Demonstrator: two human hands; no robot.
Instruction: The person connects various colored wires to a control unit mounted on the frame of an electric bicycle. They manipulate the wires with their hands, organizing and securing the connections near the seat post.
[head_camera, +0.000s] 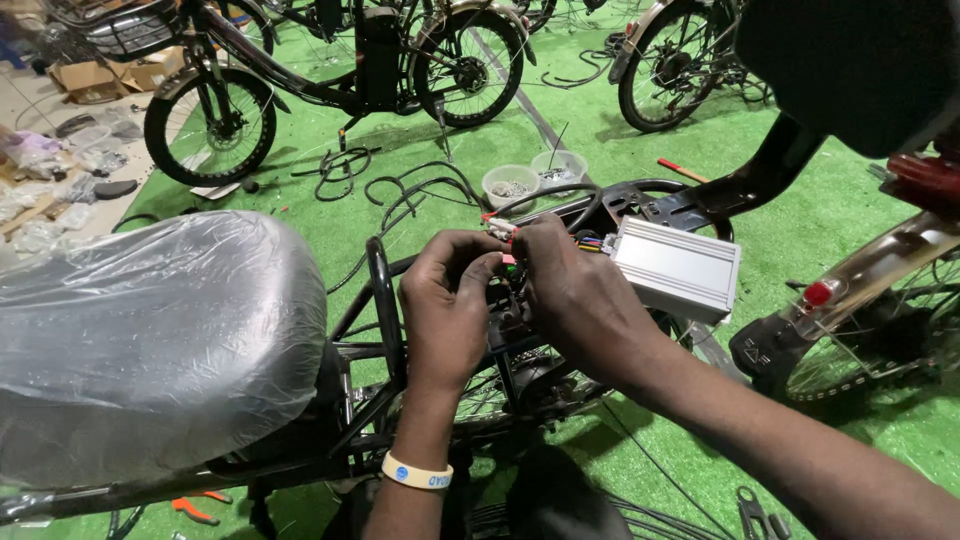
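Hands: two, left and right, meeting at centre. Silver controller box: one, at 3 o'clock of the hands. Plastic-wrapped saddle: one, at 9 o'clock. Small white tubs: two, at 12 o'clock on the green turf. Yellow wristband: one. Parked bicycles beyond: at least two. Cardboard boxes: two, at 10 o'clock.

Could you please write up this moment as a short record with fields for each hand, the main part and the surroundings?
Left hand: left hand pinches small coloured wire connectors above the bicycle frame
Right hand: right hand grips the same wire bundle, beside the left hand
Main part: silver ribbed controller box, wires leaving its left end
Seat: plastic-wrapped saddle at left
Wrist: yellow wristband on the left arm
Ground: green turf with two small tubs and loose black cables
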